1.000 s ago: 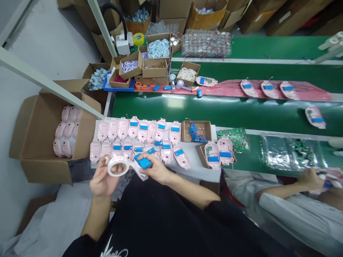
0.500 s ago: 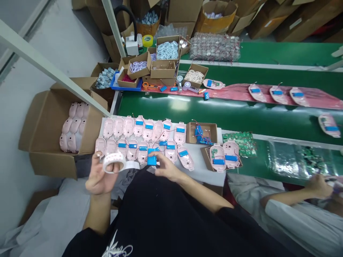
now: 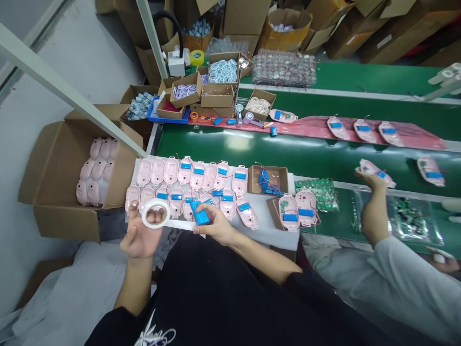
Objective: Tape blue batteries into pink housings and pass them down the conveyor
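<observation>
My left hand (image 3: 143, 236) carries a roll of white tape (image 3: 156, 213), with fingers passed through its ring. From the roll a white strip (image 3: 182, 224) runs straight across to my right hand (image 3: 219, 227). That hand grips a blue battery pack (image 3: 200, 214), held tilted above the shells; the strip's end meets the fingers and the pack's lower edge, and whether it sticks there I cannot tell. Behind both hands, pink plastic shells (image 3: 144, 172) lie in two rows on a white-covered surface (image 3: 262, 211), several with blue batteries inside.
A cardboard box (image 3: 271, 180) of wired blue batteries stands right of the rows, near green circuit boards (image 3: 319, 192). At far left is a large carton (image 3: 46, 192) of pink shells. A co-worker's hand (image 3: 374, 185) holds a pink shell over the green belt (image 3: 306, 158).
The tape roll has turned its ring towards me, and the strip now stretches longer and straight. The battery pack has tilted. A co-worker's arm has reached forward over the belt with a shell.
</observation>
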The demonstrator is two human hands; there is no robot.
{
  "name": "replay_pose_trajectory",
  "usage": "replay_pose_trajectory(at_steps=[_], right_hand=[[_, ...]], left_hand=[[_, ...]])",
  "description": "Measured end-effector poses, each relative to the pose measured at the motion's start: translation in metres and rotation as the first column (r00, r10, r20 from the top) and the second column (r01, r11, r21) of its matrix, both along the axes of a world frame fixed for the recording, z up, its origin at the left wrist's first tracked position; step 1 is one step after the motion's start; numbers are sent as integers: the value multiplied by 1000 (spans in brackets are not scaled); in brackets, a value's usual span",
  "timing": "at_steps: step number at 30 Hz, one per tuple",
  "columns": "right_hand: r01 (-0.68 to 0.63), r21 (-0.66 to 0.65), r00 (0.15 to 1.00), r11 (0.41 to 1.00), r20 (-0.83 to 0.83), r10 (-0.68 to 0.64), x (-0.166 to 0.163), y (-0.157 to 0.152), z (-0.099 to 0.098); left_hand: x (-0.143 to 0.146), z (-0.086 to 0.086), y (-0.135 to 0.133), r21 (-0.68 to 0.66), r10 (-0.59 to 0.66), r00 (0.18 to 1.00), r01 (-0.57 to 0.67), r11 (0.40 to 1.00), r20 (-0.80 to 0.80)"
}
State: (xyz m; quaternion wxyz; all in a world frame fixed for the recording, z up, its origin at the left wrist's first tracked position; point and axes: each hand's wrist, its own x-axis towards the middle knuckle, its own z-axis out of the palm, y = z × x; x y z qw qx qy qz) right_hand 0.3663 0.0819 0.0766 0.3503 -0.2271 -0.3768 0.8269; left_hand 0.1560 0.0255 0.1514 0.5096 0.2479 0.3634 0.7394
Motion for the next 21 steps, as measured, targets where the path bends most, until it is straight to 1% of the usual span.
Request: replay_pose_trajectory(at_steps=[2,3,5,6,8,10,12,14,15,19,21], right_hand=[[44,145,995,988,80,-56,5,1,-6],[54,233,989,971,123,-85,9,3,-8],[58,392,971,918,191,-143,18,7,-7],[47,452,962,891,220,-162,23,10,-4],[-4,552,936,834,295,-191,33,15,3],[-61,643,874,764,403,-270,41,19,13],[-102,710,782,697,490,-384,47,19,22],[-113,742,713,661,524,-466,52,17,28],[-122,750,700,650,530,-479,53,16,31],[-190,790,721,582,515,-464,56,15,34],[-211,808,752,550,494,-437,54,17,33]], left_hand=[[-1,-1,1,9,18,1000,-18,1000,6],[-3,-1,0,17,-4,1000,4,1000,-7],[-7,-1,-2,19,-82,995,83,996,-56],[-8,0,-3,-2,-123,989,123,992,-85],[-7,0,-4,-89,-191,971,179,980,-146],[-1,-1,-3,-195,-244,951,207,959,-192],[8,-4,0,-268,-288,937,231,935,-196],[16,-8,3,-307,-307,937,246,919,-169],[19,-10,4,-317,-304,940,245,916,-152],[22,-16,4,-325,-277,953,227,918,-118],[22,-16,4,-331,-302,945,247,911,-125]])
